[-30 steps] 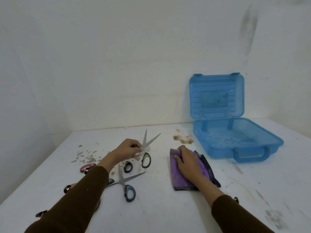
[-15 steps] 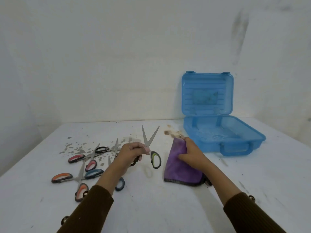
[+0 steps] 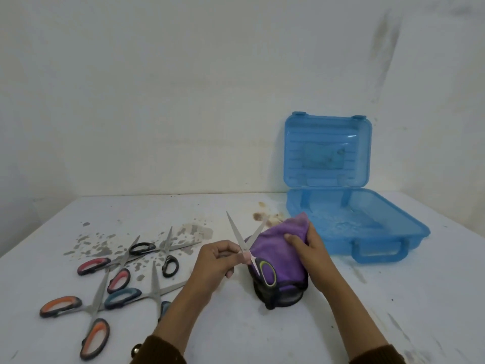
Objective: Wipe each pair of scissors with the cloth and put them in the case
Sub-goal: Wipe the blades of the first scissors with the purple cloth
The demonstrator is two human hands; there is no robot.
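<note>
Right of frame: translucent blue plastic case (image 3: 341, 241), uniform blue, lid ribbed in horizontal lines. Centre: purple fleecy cloth (image 3: 275, 249), black edging. Before it, steel scissors with black handle ringed lime green (image 3: 237, 232). Lower left: orange-and-black-handled scissors (image 3: 95, 334), pink-and-black-handled scissors (image 3: 91, 266), teal-and-black-handled scissors (image 3: 122, 297), plain black-handled scissors (image 3: 170, 265). White counter (image 3: 262, 337): grey flecks left, brown stains centre. Dark brown sleeves (image 3: 375, 356).

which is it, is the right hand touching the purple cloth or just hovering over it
Touching. The head view shows the right hand gripping the purple cloth, with its fingers curled over the cloth's lifted upper edge.
</note>
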